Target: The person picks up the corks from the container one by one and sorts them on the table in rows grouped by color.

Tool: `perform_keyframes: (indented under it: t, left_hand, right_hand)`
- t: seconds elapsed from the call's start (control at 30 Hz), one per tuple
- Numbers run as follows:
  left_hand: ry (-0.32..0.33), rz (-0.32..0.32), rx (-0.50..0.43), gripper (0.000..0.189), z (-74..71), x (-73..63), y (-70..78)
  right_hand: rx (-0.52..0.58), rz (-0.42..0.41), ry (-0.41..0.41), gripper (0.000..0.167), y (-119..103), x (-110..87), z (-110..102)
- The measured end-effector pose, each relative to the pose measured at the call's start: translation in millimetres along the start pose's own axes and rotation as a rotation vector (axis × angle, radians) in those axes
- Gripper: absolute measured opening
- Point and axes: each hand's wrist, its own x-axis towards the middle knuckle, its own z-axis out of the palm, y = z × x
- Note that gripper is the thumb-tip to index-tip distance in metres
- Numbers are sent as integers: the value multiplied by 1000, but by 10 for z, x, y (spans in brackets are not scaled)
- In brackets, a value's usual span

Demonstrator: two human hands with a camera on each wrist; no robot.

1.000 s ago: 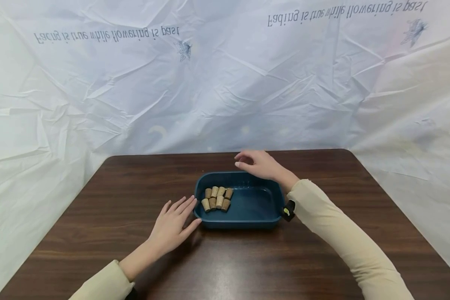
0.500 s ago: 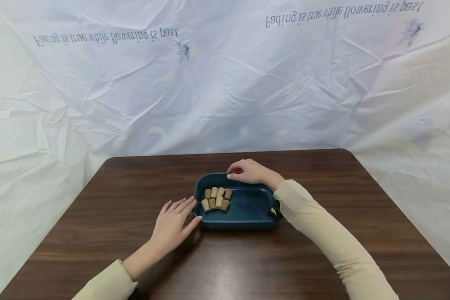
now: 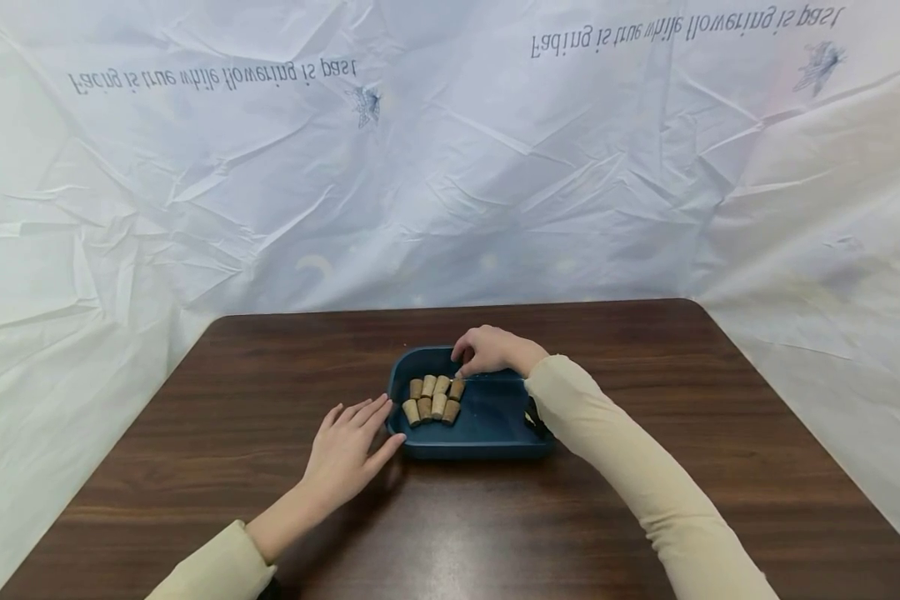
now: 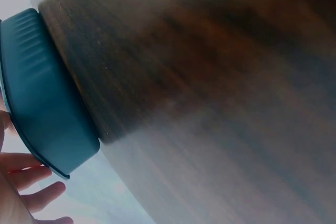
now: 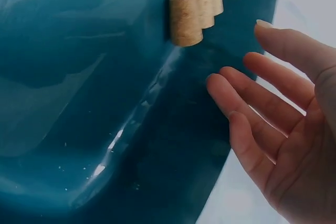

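Note:
Several tapered corks (image 3: 438, 406) lie in two rows at the left side of a dark blue tray (image 3: 487, 448). My left hand (image 3: 345, 454) touches the tray's left rim with fingers spread and straight. In the left wrist view its fingertips are at the rim of the tray (image 4: 50, 103). My right hand (image 3: 487, 350) hangs over the tray's back edge, fingers loosely bent, close to the brown cork (image 3: 457, 389) at the back row's right end. The right wrist view shows this hand (image 5: 283, 114) holding nothing, thumb and fingers apart, beside the corks (image 5: 186, 19).
The tray stands on a dark brown wooden table (image 3: 285, 358). Behind it hangs a wrinkled white sheet (image 3: 420, 167) with printed lettering. A small black device (image 3: 536, 418) sits at the right wrist, over the tray's right part.
My right hand has come left and down from above the tray's back right to near the back row of corks. The left hand has stayed at the rim.

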Motion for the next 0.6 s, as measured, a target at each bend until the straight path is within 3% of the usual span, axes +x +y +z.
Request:
perform_keyframes:
  t: [0.6]
  left_hand:
    - [34,18,14,52,-1,2,0]
  right_hand:
    - [-24,59,-87,41,85,110,217]
